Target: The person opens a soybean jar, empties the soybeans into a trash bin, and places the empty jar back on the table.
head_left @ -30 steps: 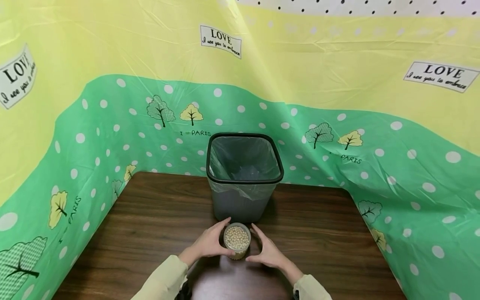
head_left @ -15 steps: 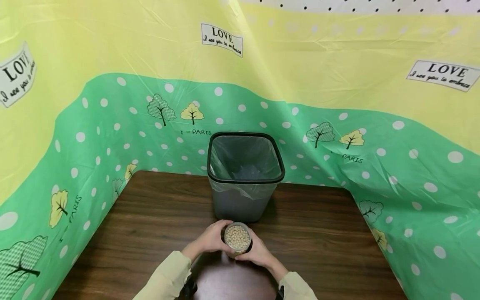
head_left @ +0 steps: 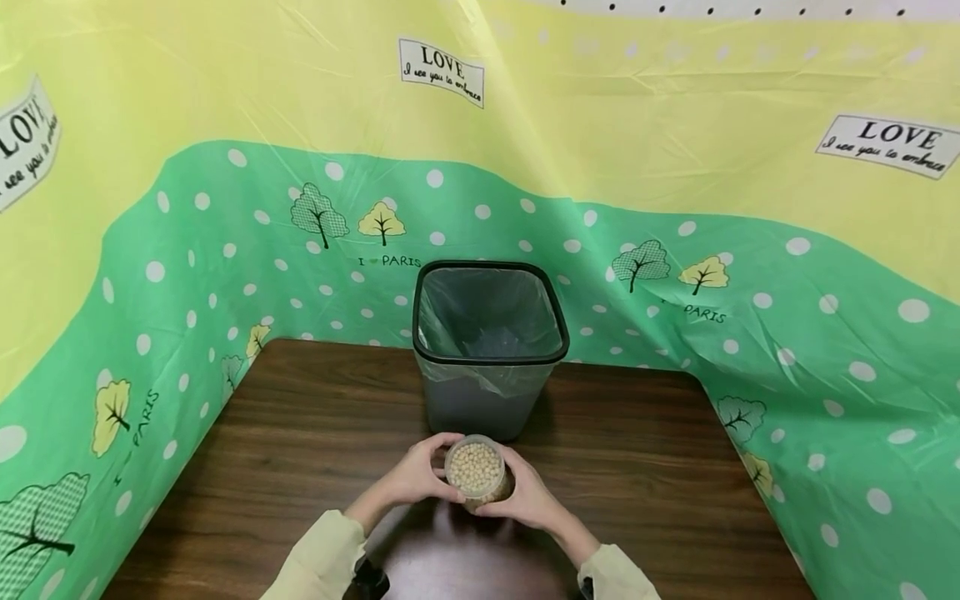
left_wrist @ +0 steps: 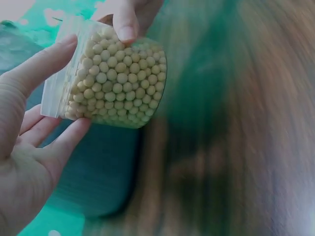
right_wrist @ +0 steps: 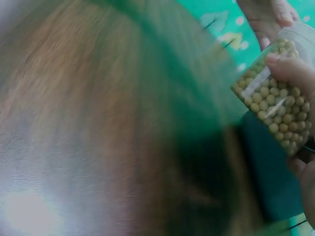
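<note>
A clear plastic jar [head_left: 474,468] full of pale round beans is between my two hands, in front of a bin. Its translucent top end [left_wrist: 53,93] tilts toward the head camera. My left hand [head_left: 415,477] holds the jar near this end, thumb on one side and fingertips on the other in the left wrist view. My right hand [head_left: 531,493] grips the jar's body lower down, its thumb [right_wrist: 290,71] lying across the wall. In the wrist views the jar hangs above the table. Most of the right fingers are hidden behind it.
Just beyond the jar stands a grey bin [head_left: 480,406] with a black rim and a clear liner. The dark wooden table [head_left: 315,417] extends to both sides. A green and yellow printed curtain [head_left: 315,175] surrounds its back and sides.
My hands have come in from around the jar and taken hold of it. The jar has since been raised and tilted, showing more of its side.
</note>
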A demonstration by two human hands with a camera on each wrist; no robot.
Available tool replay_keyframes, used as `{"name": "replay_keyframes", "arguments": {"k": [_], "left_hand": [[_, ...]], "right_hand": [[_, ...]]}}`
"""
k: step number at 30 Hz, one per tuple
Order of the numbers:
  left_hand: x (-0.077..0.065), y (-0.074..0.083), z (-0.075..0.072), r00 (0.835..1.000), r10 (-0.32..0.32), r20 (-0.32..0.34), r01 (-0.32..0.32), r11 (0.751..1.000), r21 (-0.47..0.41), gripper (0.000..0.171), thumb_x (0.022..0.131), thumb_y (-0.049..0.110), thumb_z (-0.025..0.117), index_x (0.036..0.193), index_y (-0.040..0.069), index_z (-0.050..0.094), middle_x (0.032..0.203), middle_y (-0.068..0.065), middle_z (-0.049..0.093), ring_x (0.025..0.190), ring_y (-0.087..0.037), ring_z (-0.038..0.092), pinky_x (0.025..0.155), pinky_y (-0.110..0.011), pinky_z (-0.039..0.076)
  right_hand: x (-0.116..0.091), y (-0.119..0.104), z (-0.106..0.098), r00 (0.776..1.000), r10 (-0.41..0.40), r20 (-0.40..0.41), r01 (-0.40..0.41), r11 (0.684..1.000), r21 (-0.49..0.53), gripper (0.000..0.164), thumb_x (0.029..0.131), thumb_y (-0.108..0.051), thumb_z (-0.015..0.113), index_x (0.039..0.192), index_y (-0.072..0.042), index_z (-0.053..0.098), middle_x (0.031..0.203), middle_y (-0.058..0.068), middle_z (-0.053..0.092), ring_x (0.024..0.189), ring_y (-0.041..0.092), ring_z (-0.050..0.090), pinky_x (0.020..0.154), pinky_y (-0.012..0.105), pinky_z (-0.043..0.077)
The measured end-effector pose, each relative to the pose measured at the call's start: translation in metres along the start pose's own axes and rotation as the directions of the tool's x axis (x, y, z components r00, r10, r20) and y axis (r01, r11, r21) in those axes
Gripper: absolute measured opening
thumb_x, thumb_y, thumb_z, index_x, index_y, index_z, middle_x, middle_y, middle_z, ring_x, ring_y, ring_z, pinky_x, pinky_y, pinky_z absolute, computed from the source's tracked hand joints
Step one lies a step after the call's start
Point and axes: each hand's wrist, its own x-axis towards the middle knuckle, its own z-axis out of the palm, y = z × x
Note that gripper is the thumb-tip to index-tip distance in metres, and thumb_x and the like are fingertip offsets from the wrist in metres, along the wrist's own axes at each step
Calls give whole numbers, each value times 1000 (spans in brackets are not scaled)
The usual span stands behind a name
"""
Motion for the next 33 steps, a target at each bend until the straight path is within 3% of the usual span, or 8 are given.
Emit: {"name": "replay_keyframes", "arguments": {"k": [4, 10, 16, 22, 26, 33], "left_hand": [[-2, 17, -2, 998, 57, 18, -55, 995, -81, 75, 64, -4, 78, 129, -7, 40, 127, -24, 43, 106, -32, 53, 78, -30, 51], [-5, 36, -3, 989, 141, 47, -128, 969, -213, 77, 66, -3, 77, 130, -10, 36, 129, -28, 40, 105, -24, 54, 79, -33, 52], [-7, 44, -1, 986, 162, 50, -140, 945, -295, 76, 70, 1, 76, 132, -11, 33, 131, -30, 37, 107, -18, 54, 79, -32, 51], [-7, 50, 1, 980, 194, 51, -170, 940, -295, 75, 72, 3, 75, 132, -12, 32, 129, -32, 36, 105, -17, 54, 79, -31, 51], [-6, 54, -1, 970, 232, 68, -206, 942, -265, 79, 71, 7, 77, 133, -13, 31, 129, -34, 37, 104, -16, 55, 78, -30, 51], [-5, 53, 1, 968, 243, 56, -225, 947, -230, 79, 70, 12, 79, 131, -12, 35, 127, -33, 40, 102, -14, 55, 77, -30, 52]], "right_hand": [[0, -11, -12, 999, -32, -8, 32, 999, -1, 88, 61, -33, 84, 136, -26, 38, 125, -7, 48, 111, 13, 48, 90, 31, 42], [3, -36, -27, 988, -151, -38, 152, 988, 19, 86, 63, -24, 84, 136, -16, 39, 123, 2, 50, 108, 14, 49, 88, 30, 42], [6, -60, -38, 974, -225, -32, 227, 970, 87, 82, 62, -7, 81, 132, 0, 40, 120, 16, 52, 104, 16, 51, 86, 28, 43], [6, -85, -46, 977, -215, -6, 212, 960, 185, 74, 65, 1, 76, 129, 8, 40, 114, 23, 54, 101, 13, 54, 84, 26, 45], [6, -90, -48, 972, -237, -1, 232, 953, 194, 71, 64, 3, 75, 126, 11, 40, 111, 24, 55, 98, 12, 54, 83, 25, 46], [5, -91, -49, 971, -237, -4, 234, 957, 170, 72, 63, 2, 75, 126, 11, 42, 110, 23, 56, 97, 13, 55, 82, 25, 46]]}}
